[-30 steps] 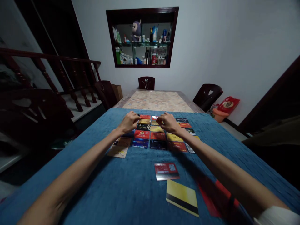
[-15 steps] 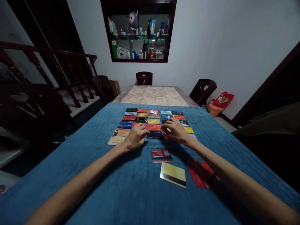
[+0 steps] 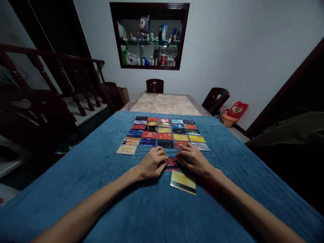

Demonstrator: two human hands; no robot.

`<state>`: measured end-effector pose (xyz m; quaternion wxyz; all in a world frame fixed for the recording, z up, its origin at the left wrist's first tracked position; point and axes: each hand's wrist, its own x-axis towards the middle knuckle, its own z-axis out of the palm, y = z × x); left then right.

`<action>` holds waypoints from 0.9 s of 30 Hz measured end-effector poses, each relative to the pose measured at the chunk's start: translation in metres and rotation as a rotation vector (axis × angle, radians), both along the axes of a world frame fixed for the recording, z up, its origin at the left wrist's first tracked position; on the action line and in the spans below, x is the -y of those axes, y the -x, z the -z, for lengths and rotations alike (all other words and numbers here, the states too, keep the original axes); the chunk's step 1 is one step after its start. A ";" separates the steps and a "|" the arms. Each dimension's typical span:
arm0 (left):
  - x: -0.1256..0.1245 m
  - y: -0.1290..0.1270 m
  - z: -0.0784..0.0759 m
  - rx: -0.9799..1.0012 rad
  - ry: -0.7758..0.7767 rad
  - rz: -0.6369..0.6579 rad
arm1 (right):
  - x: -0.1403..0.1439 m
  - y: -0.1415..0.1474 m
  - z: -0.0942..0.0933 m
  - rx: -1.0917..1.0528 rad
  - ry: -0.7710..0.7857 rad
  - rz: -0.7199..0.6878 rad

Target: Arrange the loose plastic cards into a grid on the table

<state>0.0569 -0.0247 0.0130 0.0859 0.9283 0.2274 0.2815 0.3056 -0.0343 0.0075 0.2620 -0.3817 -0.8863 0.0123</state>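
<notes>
A red card (image 3: 172, 163) lies on the blue cloth (image 3: 121, 206) between my two hands. The curled fingers of my left hand (image 3: 152, 163) are at its left end, and those of my right hand (image 3: 193, 160) at its right end, covering part of it. Just nearer to me is a gold card (image 3: 183, 182) with a black stripe. Beyond my fingers, several cards lie flat in rows, among them a dark blue card (image 3: 165, 143), a yellow card (image 3: 197, 139) and a beige card (image 3: 126, 149). More red shows beneath my right forearm, mostly hidden.
The bare patterned tabletop (image 3: 164, 103) shows past the cloth. Dark chairs (image 3: 155, 86) stand around the table. A wooden railing (image 3: 50, 52) is on the left, a wall shelf (image 3: 150, 42) at the back, and an orange bin (image 3: 229, 120) with a red bag on the right.
Both hands have drawn back toward me from the rows of cards to the red card. The bottom row now shows more fully, and the red cards at right are more covered by my arm.
</notes>
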 end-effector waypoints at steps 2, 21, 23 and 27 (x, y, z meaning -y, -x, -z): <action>0.003 0.001 0.002 -0.021 0.012 0.007 | 0.004 0.000 0.002 -0.011 0.020 -0.008; 0.006 0.006 0.008 -0.182 0.074 -0.067 | 0.019 0.000 0.003 0.002 0.142 -0.061; 0.005 0.006 0.008 -0.191 0.063 -0.064 | 0.019 0.000 0.002 -0.007 0.149 -0.074; 0.001 0.007 0.008 -0.198 -0.015 -0.006 | 0.018 -0.001 0.001 -0.020 0.171 -0.084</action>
